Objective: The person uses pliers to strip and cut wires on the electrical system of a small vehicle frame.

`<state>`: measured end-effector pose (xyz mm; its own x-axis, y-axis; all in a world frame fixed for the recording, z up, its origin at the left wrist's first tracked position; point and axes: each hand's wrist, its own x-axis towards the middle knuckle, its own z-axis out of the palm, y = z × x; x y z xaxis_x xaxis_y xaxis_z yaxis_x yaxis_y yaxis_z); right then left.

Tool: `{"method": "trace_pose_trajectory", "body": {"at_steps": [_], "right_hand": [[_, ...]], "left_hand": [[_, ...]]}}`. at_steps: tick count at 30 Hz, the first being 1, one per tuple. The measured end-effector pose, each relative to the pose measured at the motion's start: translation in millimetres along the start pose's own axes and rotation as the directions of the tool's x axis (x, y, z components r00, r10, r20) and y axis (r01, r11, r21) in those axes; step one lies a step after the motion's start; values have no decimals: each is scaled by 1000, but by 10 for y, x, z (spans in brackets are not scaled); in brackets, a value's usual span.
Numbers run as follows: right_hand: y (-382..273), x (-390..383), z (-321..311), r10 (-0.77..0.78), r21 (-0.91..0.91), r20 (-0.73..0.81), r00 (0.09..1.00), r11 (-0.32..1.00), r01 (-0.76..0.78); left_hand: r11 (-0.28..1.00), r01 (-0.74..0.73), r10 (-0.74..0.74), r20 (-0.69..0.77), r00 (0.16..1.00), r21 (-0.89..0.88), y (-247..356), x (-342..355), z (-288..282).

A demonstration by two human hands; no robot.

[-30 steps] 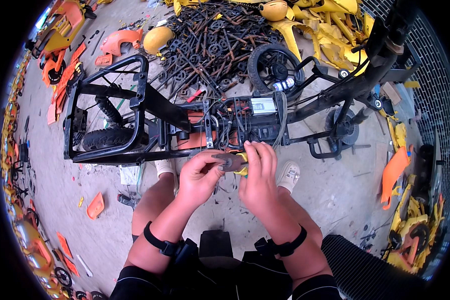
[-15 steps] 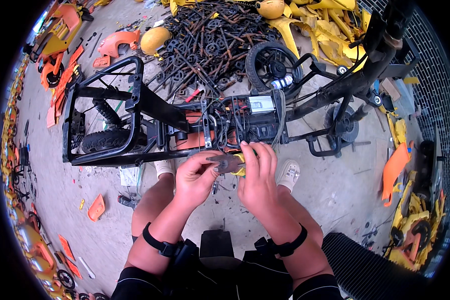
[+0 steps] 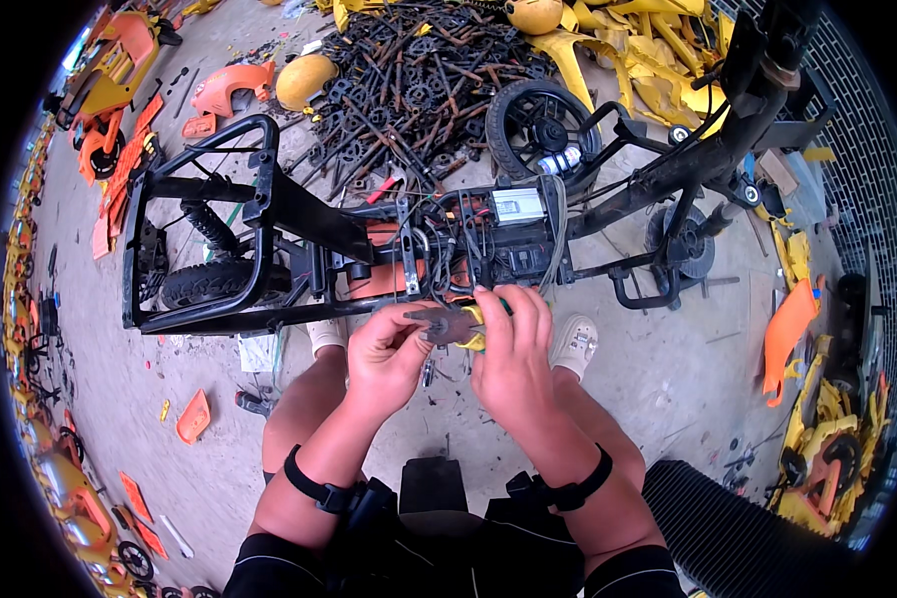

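In front of the frame, my right hand (image 3: 513, 364) is wrapped round pliers (image 3: 447, 326) with rusty dark jaws and yellow-green handles. The jaws point left to my left hand (image 3: 379, 364), whose closed thumb and fingers are at their tip; what they pinch is hidden. A small metal piece (image 3: 428, 372) shows just below the pliers. Beyond my hands lies a black scooter frame (image 3: 319, 224) with loose cables (image 3: 558, 249), a silver box (image 3: 518, 205) and a rear wheel (image 3: 209, 282).
A pile of rusty metal parts (image 3: 409, 90) lies behind, beside a loose wheel (image 3: 538, 130) and yellow panels (image 3: 668, 70). Orange pieces (image 3: 787, 334) lie right and left. A dark ribbed mat (image 3: 728, 528) is at lower right. My feet (image 3: 575, 349) are below the frame.
The pliers and both hands have shifted slightly left, with the same closed hold. The small metal piece below them shows more clearly. The view has moved very slightly.
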<state>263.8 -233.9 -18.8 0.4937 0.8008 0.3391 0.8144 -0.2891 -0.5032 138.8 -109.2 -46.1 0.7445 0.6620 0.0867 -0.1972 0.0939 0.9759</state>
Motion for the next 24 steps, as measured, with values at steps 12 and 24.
{"method": "trace_pose_trajectory", "body": {"at_steps": [12,24], "right_hand": [[59,87,-92,-109,14,16,994,994,109],[36,71,-80,32,161,131,991,985,-53]], "left_hand": [[1000,-5,4,-51,999,-26,-9,-13,-1],[996,77,-77,-8,997,-41,36,8,13]]}}
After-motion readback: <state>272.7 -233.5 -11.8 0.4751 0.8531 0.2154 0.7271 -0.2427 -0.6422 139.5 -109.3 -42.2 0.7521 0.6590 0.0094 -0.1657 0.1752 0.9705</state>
